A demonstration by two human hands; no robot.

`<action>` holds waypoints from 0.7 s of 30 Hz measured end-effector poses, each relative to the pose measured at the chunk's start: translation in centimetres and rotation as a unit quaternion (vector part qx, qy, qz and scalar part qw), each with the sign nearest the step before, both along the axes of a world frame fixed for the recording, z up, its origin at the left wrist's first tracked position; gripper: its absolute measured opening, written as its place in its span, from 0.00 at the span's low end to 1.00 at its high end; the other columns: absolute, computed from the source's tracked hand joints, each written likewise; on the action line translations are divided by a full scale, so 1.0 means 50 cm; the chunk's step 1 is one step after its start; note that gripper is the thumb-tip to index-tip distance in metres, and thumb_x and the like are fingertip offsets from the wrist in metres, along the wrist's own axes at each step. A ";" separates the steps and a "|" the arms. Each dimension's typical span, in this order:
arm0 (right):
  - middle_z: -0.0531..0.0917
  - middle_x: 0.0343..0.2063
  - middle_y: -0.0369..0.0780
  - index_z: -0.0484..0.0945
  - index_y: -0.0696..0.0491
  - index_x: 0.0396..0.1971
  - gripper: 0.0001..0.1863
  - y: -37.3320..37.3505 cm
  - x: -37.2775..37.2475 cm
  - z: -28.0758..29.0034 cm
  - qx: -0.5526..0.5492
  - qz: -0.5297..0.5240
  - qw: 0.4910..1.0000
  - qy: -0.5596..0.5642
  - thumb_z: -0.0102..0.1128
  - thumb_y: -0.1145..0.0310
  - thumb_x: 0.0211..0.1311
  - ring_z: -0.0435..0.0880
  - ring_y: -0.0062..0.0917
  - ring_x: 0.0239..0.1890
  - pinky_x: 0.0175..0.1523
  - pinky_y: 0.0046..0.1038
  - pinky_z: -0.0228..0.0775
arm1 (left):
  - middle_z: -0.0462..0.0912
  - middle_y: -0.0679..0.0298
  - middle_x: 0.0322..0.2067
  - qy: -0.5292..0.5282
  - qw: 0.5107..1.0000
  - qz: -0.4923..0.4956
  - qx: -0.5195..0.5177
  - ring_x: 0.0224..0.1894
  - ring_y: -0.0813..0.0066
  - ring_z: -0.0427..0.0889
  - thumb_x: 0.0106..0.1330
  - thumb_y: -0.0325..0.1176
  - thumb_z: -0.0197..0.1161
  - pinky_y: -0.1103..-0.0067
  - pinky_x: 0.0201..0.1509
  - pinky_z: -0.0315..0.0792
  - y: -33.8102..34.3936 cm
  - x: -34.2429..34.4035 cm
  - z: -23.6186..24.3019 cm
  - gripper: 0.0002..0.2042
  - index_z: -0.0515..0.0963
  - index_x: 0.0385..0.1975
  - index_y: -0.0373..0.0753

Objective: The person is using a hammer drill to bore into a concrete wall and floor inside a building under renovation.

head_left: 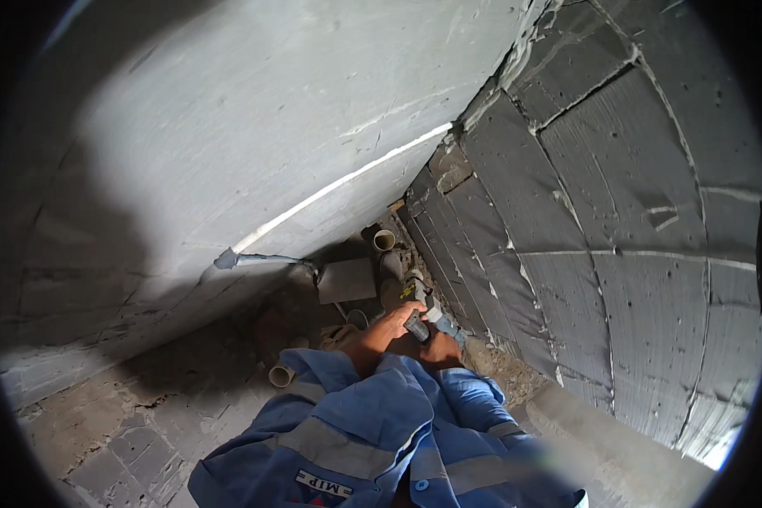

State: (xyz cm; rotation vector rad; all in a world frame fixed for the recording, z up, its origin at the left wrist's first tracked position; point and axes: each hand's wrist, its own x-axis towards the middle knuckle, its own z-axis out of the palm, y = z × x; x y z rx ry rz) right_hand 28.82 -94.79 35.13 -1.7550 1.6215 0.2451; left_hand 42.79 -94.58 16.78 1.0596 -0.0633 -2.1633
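Low in the corner between two walls, I hold a drill-like power tool (414,290) with a grey body and yellow markings. My left hand (391,325) is closed on it from the left side, beside a dark, stubby part that sticks up. Nearer to me, my right hand (440,350) is closed around the tool's rear part, next to a blue-grey section. Its fingers are partly hidden. The tool's working end points away from me along the foot of the right wall and cannot be made out clearly.
An upright pale pipe (384,240) opens just beyond the tool. A grey square slab (347,281) lies to its left, and another pipe end (281,375) is by my left sleeve. A plastered wall (296,118) and a grey block wall (635,169) close in. Rubble (499,372) lies along the right wall's base.
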 end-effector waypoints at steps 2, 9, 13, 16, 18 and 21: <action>0.82 0.39 0.52 0.72 0.45 0.55 0.31 -0.043 -0.001 -0.003 0.034 -0.009 0.999 0.003 0.64 0.59 0.46 0.81 0.49 0.43 0.48 0.45 0.73 | 0.78 0.61 0.41 -0.019 0.991 0.004 -0.133 0.45 0.70 0.79 0.59 0.27 0.65 0.76 0.51 0.72 -0.018 -0.002 -0.031 0.19 0.71 0.50 0.39; 0.80 0.45 0.51 0.72 0.48 0.54 0.28 -0.172 -0.016 0.031 0.071 -0.085 0.993 -0.046 0.60 0.50 0.55 0.79 0.46 0.49 0.51 0.43 0.72 | 0.78 0.58 0.44 -0.245 0.827 -0.161 -0.480 0.48 0.69 0.78 0.56 0.30 0.69 0.77 0.54 0.69 -0.151 0.002 0.016 0.23 0.71 0.51 0.36; 0.80 0.45 0.51 0.71 0.47 0.55 0.28 -0.207 -0.049 -0.036 0.026 -0.072 0.994 -0.073 0.60 0.51 0.55 0.79 0.47 0.49 0.51 0.44 0.72 | 0.80 0.63 0.34 -0.168 0.933 -0.153 -0.279 0.39 0.68 0.80 0.56 0.32 0.65 0.74 0.46 0.73 -0.241 -0.017 0.020 0.12 0.75 0.38 0.38; 0.80 0.44 0.51 0.72 0.48 0.55 0.28 -0.239 -0.062 -0.108 0.032 -0.011 0.997 -0.068 0.60 0.53 0.54 0.80 0.48 0.47 0.51 0.45 0.72 | 0.81 0.65 0.29 -0.128 0.966 -0.143 -0.176 0.34 0.67 0.82 0.57 0.33 0.63 0.73 0.43 0.75 -0.280 -0.031 -0.006 0.07 0.77 0.32 0.39; 0.80 0.45 0.51 0.72 0.49 0.54 0.27 -0.242 -0.034 -0.126 0.023 0.049 0.994 -0.090 0.59 0.53 0.54 0.80 0.48 0.47 0.50 0.44 0.72 | 0.82 0.60 0.31 -0.104 0.983 -0.039 0.144 0.37 0.70 0.80 0.51 0.36 0.69 0.76 0.44 0.72 -0.256 -0.007 -0.080 0.10 0.83 0.31 0.40; 0.81 0.44 0.50 0.71 0.50 0.54 0.28 -0.263 -0.038 -0.132 0.100 0.061 0.993 -0.014 0.59 0.53 0.54 0.80 0.48 0.47 0.51 0.44 0.72 | 0.82 0.61 0.33 -0.028 0.991 -0.008 0.131 0.37 0.69 0.81 0.49 0.38 0.69 0.74 0.44 0.73 -0.256 -0.019 -0.106 0.13 0.82 0.33 0.40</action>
